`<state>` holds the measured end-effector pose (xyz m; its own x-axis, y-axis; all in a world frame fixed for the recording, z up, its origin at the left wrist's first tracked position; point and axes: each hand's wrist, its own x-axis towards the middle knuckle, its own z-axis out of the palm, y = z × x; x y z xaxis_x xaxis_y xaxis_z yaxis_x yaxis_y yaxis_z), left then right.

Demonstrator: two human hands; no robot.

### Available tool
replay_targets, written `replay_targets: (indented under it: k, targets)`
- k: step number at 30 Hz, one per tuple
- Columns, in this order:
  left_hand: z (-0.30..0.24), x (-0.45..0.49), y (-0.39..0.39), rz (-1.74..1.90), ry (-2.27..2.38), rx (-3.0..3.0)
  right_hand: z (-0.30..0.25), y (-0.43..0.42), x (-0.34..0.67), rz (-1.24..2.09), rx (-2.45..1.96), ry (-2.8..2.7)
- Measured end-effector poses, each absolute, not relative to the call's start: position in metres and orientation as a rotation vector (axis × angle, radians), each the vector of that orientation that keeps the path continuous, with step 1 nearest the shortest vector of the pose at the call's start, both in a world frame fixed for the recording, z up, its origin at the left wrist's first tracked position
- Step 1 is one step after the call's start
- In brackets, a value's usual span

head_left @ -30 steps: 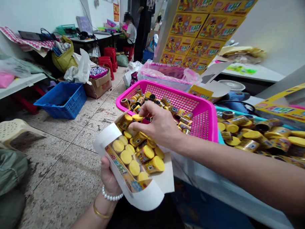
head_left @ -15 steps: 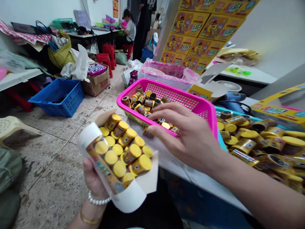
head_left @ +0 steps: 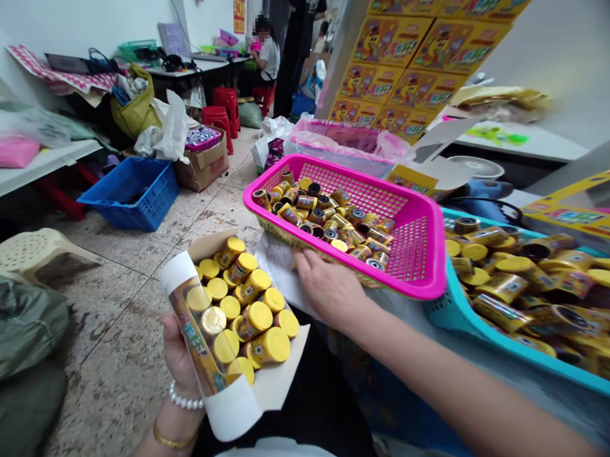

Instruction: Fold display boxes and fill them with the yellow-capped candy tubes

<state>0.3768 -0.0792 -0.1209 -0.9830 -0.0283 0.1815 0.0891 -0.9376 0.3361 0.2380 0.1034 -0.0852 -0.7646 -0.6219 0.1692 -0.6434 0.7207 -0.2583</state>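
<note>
My left hand [head_left: 182, 356] grips an open cardboard display box [head_left: 193, 326] with white end flaps and a clear front window, tilted toward me. Inside it stand several small canisters [head_left: 253, 317] with yellow caps and printed labels. My right hand [head_left: 332, 287] reaches down by the near side of the pink basket [head_left: 421, 278], fingers curled. They close at a spot on the table where a small yellow canister lies, mostly hidden by the hand. Loose canisters, some showing dark ends, fill part of the pink basket.
A turquoise basket [head_left: 452, 303] heaped with canisters stands at the right. Stacked yellow printed boxes [head_left: 393, 45] rise behind the pink basket. On the floor are a blue crate [head_left: 144, 194], a cream stool [head_left: 40, 251] and red stools [head_left: 225, 111]. A person [head_left: 269, 56] sits at the back.
My right hand has dropped from above the pink basket to beside its near edge, and its fingers have curled. The display box has turned slightly in my left hand. The view has shifted a little.
</note>
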Motion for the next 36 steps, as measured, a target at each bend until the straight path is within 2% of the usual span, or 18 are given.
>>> replay_targets:
  k: [2, 4, 9, 12, 14, 24, 26, 31, 33, 36]
  targets:
    - [-0.113, 0.378, -0.077, -3.014, -0.574, -0.322, -0.085, 0.116, 0.241, 0.299, 0.950, -2.979]
    - [-0.108, 0.378, -0.073, -3.008, -0.604, -0.313, -0.085, 0.130, 0.247, 0.315, 0.976, -3.053]
    - [-0.114, 0.382, -0.063, -2.958, -0.596, -0.135, -0.071, 0.157, 0.266, 0.949, 1.150, -2.745]
    - [-0.121, 0.386, -0.056, -2.996, -0.631, -0.129, -0.050, 0.163, 0.276, 1.190, 1.263, -2.609]
    - [-0.125, 0.389, -0.052, -3.024, -0.655, -0.111, -0.038, 0.162, 0.280, 1.197, 1.368, -2.550]
    - [-0.127, 0.400, -0.038, -3.060, -0.537, -0.149, -0.030, 0.151, 0.289, 0.671, 1.576, -2.833]
    - [-0.126, 0.404, -0.036, -3.090, -0.493, -0.181, -0.027, 0.151, 0.292, 0.799, 1.562, -2.749]
    - [-0.120, 0.408, -0.037, -3.198, -0.510, -0.317, -0.032, 0.133, 0.304, 1.349, 1.132, -2.471]
    - [-0.113, 0.405, -0.037, -3.189, -0.550, -0.336, -0.039, 0.122, 0.308, 1.415, 1.169, -2.377]
    - [-0.105, 0.398, -0.036, -3.147, -0.660, -0.320, -0.043, 0.118, 0.310, 1.323, 1.288, -2.389]
